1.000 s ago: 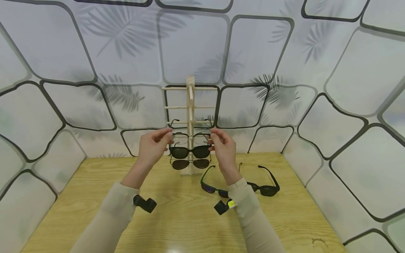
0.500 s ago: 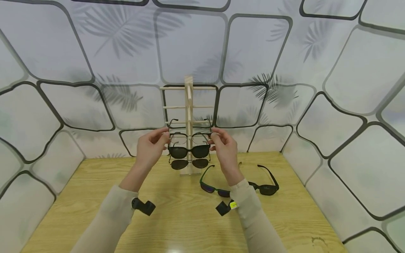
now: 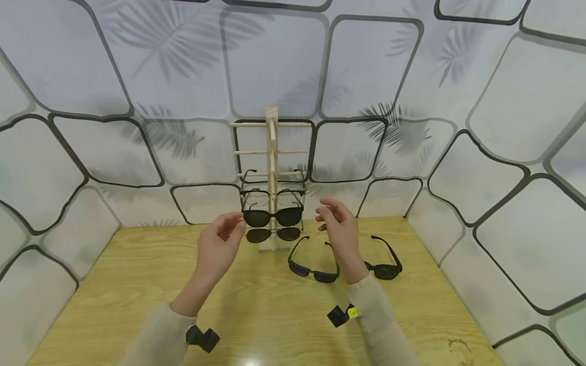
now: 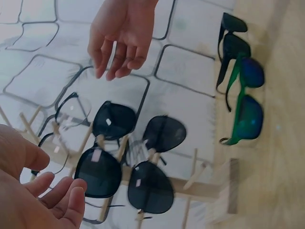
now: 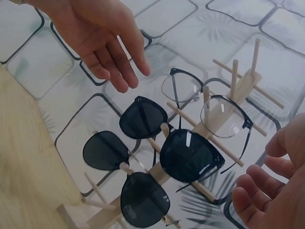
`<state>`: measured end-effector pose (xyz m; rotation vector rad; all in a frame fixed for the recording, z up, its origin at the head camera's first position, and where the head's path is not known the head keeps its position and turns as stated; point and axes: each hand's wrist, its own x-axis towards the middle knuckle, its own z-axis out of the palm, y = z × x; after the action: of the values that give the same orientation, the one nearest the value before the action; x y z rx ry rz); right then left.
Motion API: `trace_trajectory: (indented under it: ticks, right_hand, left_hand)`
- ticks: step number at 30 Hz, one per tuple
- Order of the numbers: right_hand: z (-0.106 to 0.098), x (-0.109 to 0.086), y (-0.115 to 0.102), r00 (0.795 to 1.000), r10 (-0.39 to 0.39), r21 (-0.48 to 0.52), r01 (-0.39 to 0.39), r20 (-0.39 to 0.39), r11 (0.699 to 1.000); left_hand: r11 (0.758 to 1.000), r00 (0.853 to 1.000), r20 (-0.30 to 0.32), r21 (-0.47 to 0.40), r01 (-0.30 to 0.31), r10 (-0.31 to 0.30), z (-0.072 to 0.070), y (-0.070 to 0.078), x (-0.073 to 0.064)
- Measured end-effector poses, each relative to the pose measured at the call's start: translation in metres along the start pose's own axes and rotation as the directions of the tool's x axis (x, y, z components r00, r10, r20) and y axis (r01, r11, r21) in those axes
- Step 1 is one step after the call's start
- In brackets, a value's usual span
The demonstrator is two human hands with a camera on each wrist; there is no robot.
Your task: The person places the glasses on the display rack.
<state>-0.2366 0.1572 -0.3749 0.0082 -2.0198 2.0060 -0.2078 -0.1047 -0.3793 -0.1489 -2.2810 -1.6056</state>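
On a wooden rack [image 3: 272,114] hang clear-lensed glasses with a dark upper rim [image 3: 256,191], black sunglasses [image 3: 258,218] below them, and thin-framed sunglasses [image 3: 258,236] lowest. My left hand [image 3: 220,246] holds nothing; its loosely bent fingers are close beside the left end of the black sunglasses. To the right of the rack, my right hand [image 3: 342,235] hovers with relaxed fingers, apart from all the eyewear. The right wrist view shows the clear glasses [image 5: 224,98] resting across the rack's pegs, with the left hand [image 5: 102,43] on the far side.
Green-framed sunglasses [image 3: 299,270] lie on the wooden table [image 3: 274,310], right of the rack's base. Another black pair [image 3: 386,272] lies farther right, partly hidden by the right forearm. Bare pegs [image 3: 249,124] stick out near the rack's top. Patterned walls [image 3: 284,61] enclose the table.
Both hands have let go of the clear glasses, which stay on the rack. The left hand has dropped lower; the right has moved outward to the right and down.
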Motion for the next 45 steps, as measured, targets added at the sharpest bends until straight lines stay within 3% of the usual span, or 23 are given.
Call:
trace_trajectory:
  ticks: [6,15,25,31,34,40,45]
  right_hand:
    - [-0.013,-0.010,0.014,0.999,0.042,-0.030,-0.043,-0.013,0.999]
    - [-0.038,-0.028,0.049,0.995,0.090,-0.174,-0.096,-0.041,0.980]
    - [-0.068,-0.043,0.084,0.989,0.125,-0.318,-0.145,-0.081,0.937]
    - [-0.076,-0.051,0.099,0.989,0.132,-0.402,-0.145,-0.061,0.904]
    - [-0.077,-0.054,0.107,0.990,0.131,-0.455,-0.142,-0.055,0.879]
    - [-0.077,-0.058,0.118,0.990,0.139,-0.507,-0.138,-0.036,0.851]
    - [-0.076,-0.062,0.118,0.990,0.142,-0.520,-0.128,-0.013,0.844]
  left_hand:
    - [1.000,0.996,0.087,-0.011,-0.016,0.017,0.019,-0.012,-0.029]
    - [0.999,0.975,0.223,-0.049,0.024,-0.012,0.052,-0.034,-0.045]
    - [0.999,0.952,0.301,0.001,0.054,-0.052,0.076,-0.060,-0.050]
    - [0.998,0.913,0.406,0.048,0.035,-0.052,0.089,-0.075,-0.052]
    - [0.998,0.897,0.441,0.057,-0.003,-0.023,0.096,-0.080,-0.050]
    - [0.985,0.898,0.435,0.113,-0.132,0.071,0.110,-0.090,-0.048]
    - [0.982,0.899,0.433,0.134,-0.132,0.061,0.115,-0.094,-0.047]
